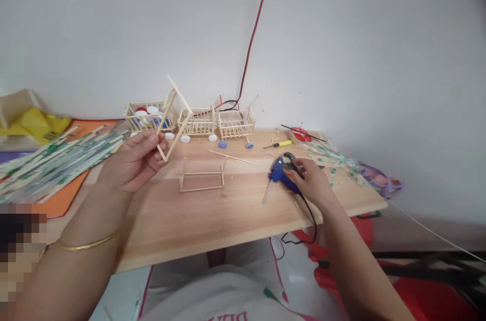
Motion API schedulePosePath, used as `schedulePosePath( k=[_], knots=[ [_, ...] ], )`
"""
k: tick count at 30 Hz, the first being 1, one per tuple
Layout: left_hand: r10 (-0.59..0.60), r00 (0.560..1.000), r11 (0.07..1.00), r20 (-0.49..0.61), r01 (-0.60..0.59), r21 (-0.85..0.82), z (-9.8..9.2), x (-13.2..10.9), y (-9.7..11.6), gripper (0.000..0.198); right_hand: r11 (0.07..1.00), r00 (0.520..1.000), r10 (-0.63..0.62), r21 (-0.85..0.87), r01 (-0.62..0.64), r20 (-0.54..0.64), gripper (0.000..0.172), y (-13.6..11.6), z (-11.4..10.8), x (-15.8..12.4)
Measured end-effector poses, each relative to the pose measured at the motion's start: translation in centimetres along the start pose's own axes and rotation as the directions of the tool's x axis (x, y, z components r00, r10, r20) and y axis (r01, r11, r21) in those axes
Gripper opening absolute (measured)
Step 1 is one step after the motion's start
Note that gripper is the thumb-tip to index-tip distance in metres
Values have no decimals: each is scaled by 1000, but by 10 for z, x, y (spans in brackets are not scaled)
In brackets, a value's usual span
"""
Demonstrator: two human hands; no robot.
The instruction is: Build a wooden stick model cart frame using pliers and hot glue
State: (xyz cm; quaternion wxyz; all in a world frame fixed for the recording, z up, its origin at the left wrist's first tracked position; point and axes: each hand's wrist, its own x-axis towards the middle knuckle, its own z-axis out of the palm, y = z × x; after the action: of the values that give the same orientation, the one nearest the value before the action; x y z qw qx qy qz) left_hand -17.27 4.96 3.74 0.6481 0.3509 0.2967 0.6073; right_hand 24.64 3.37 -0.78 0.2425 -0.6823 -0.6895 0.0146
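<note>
- Our left hand [138,159] pinches the stick frame [178,137] near its lower corner, raised at nine o'clock from mid-view.
- Our right hand [313,179], between three and four, curls its fingers at the dark-handled tool [289,156] beside the blue glue gun [283,176]; we cannot tell whether it grips.
- We judge the frame light, stiff along its sticks, fragile at its joints; we'd hold it gently by a stick.

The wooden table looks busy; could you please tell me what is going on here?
The left hand holds up a stick frame. The right hand is at a dark tool beside a blue glue gun; its grip is unclear. A second frame sits on the table, with three small stick carts behind it.
</note>
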Motion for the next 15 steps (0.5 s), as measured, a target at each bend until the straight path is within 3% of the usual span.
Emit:
schedulePosePath(
  k=[3, 7, 11, 13, 15],
  knots=[
    [-2, 998, 1000, 58, 3, -31, -4, 3, -3, 22, 996, 987, -5, -87, 19, 159, 42, 15, 5, -8],
    [8, 995, 997, 102, 0, -82, -14, 9, -8, 14, 988, 959, 51, -157, -7, 279, 45, 4, 17, -13],
    [11, 996, 993, 84, -2, -116, -18, 13, -10, 9, 970, 981, 76, -239, -32, 177, 37, -13, 20, -11],
    [5, 998, 992, 64, 3, -123, -16, 12, -10, 8, 987, 997, 19, -162, -6, 80, 35, -23, 15, -10],
    [-18, 998, 991, 57, 26, -128, -12, 9, -9, 6, 999, 1000, -30, 23, 30, 10, 35, -33, 7, -10]
  ],
)
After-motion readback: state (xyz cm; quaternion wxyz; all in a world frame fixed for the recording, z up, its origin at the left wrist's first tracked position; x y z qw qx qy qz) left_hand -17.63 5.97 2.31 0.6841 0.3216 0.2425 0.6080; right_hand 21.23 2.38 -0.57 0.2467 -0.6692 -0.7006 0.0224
